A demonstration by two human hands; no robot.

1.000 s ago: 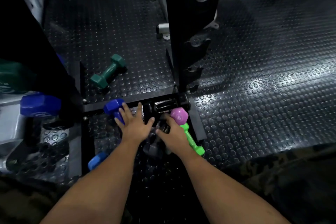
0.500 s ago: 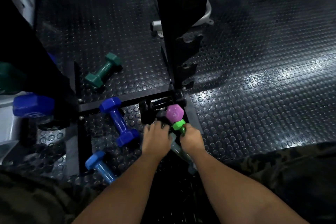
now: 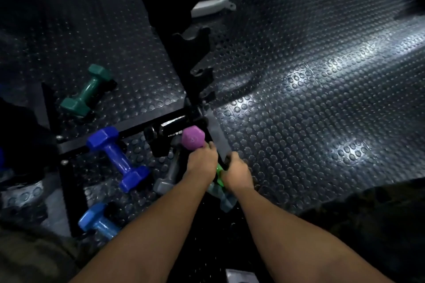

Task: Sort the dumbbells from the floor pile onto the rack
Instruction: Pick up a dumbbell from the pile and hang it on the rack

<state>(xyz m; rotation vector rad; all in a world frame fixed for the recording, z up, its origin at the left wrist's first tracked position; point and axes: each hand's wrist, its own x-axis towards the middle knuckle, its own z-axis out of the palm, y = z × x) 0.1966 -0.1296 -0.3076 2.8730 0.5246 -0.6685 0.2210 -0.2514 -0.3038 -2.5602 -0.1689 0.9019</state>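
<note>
Clenched round the handle of the purple dumbbell point(image 3: 192, 138) is the left hand point(image 3: 202, 161), the grip taken just below the hexagonal head, which pokes out beyond the knuckles. The grip of the right hand point(image 3: 236, 171) is curled over the green dumbbell point(image 3: 219, 173), though what exactly is pinched beneath the fingers cannot be told; only a sliver of green is shown between the two wrists. Both grips appear to have been taken at the handle, judged as the natural place for a lift, the weight being balanced by a head at each end.

Outward from the purple dumbbell: a grey dumbbell point(image 3: 169, 176) is lying just beside it on the near-left, touching or nearly touching the left forearm. A pale teal dumbbell point(image 3: 224, 197) is tucked under the right wrist. Behind the purple head, a black dumbbell point(image 3: 169, 130) is lying against the base bar of the rack point(image 3: 184, 37), whose upright with its empty cradles is seen rising directly beyond. Further left of the purple dumbbell a dark blue dumbbell point(image 3: 118, 158) is resting on the studded floor point(image 3: 299, 122), a light blue dumbbell point(image 3: 97, 220) nearer the camera, and a dark green dumbbell point(image 3: 86, 92) well apart on the far left. Nothing is yet seated on the visible cradles.
</note>
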